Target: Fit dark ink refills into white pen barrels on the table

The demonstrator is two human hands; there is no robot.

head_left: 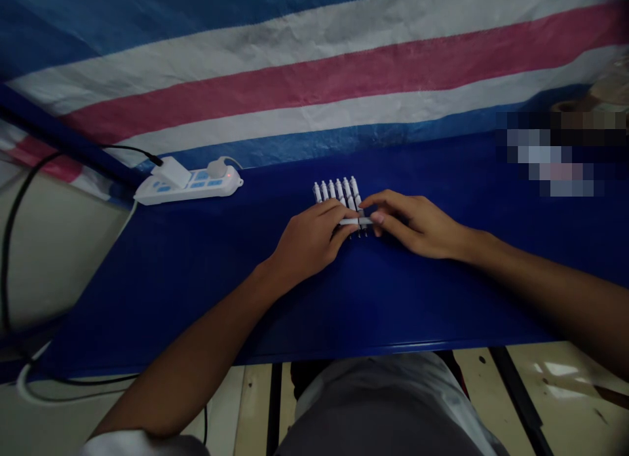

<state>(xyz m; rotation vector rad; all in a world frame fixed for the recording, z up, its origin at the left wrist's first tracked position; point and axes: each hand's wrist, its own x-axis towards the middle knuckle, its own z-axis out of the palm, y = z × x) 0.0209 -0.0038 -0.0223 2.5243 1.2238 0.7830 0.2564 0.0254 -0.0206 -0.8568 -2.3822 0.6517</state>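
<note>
White pen [350,222] lies level between my two hands, just above the near part of a row of similar pens on the blue table [196,272]. At the far left is a white power strip [189,194], with a white adapter [173,173] and a smaller plug [217,168] in it; I suppose it is put there to leave the middle free for work. Next comes my left hand [314,232], whose thumb and fingers are closed on the left part of the pen, probably to keep it steady. Behind the fingers is the pen row [337,189], six far ends by my count, side by side, perhaps so each is easy to reach. My right hand [417,223] has a narrow grip: thumb and a lower finger pinch the pen's right end, while the index finger is bent above; how firmly they press, I cannot tell. At the far right a patch [555,158] is pixelated. About writing: I can read no brand or label on pens, strip or adapter.
</note>
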